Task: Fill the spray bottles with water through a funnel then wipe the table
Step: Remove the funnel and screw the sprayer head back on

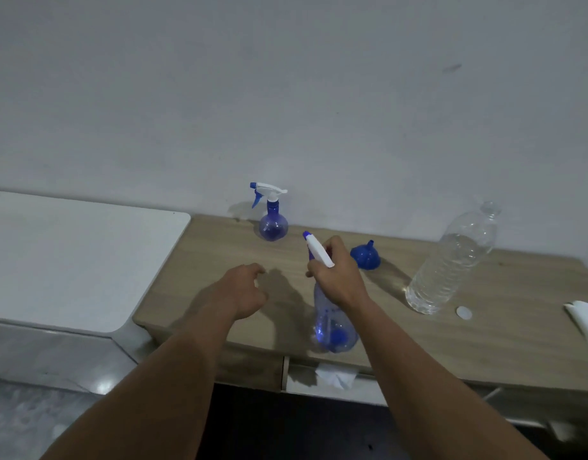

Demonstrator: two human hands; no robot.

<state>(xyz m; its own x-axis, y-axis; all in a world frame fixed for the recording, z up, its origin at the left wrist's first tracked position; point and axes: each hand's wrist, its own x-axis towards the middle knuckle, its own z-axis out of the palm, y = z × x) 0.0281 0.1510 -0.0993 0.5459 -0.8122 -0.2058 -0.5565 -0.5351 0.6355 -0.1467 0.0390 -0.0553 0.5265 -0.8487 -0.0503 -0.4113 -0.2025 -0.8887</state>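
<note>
The worktop (485,343) is cut off at the right. The near spray bottle (332,323) stands upright below the right hand (339,277), whose fingers wrap and hide its neck, nozzle pointing away-left. The left hand (246,290) hovers leftward, loosely curled, empty. The funnel (365,255) sits just right, spout up. A white sheet (585,320), perhaps tissue, is cropped.

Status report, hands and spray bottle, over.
Right hand grips near spray bottle at its sprayer head. Left hand open, holds nothing. Funnel upside down on table. Nothing in the way.
</note>
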